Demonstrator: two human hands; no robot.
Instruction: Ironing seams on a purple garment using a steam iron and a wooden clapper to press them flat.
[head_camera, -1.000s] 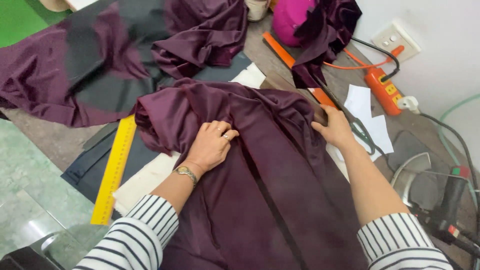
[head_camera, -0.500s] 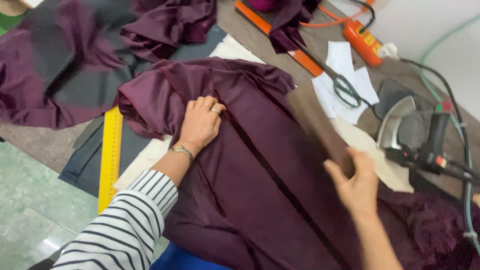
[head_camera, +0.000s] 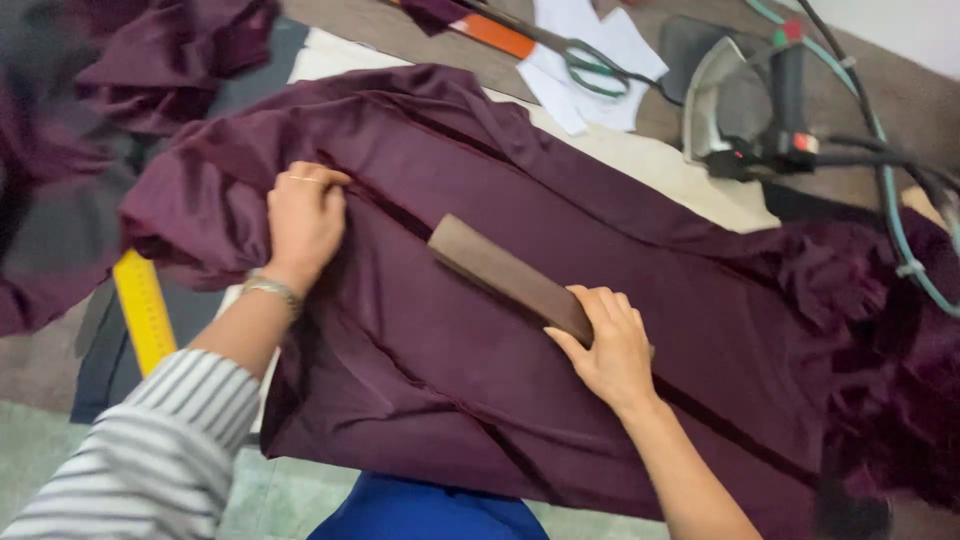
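Nearest: blue cloth (head_camera: 430, 510) at bottom edge, striped sleeve (head_camera: 150, 460) at lower left. Right hand (head_camera: 605, 345), fingers curled over the end of a flat brown wooden block (head_camera: 505, 275), pressing it onto smooth, sheeny maroon fabric (head_camera: 560, 200) spread across the surface (head_camera: 560, 90). Left hand (head_camera: 303, 215), palm down, fingers together, flattening the fabric beside a dark seam line; thin bracelet (head_camera: 268, 288) at wrist, ring on one finger. Yellow ruler (head_camera: 145, 310) at left, partly under cloth. Farther: cream paper (head_camera: 650, 165) beneath the fabric, grey iron (head_camera: 740, 110) with cords at upper right, green-handled scissors (head_camera: 595, 70) on white paper scraps, more crumpled maroon cloth (head_camera: 170, 60) upper left.
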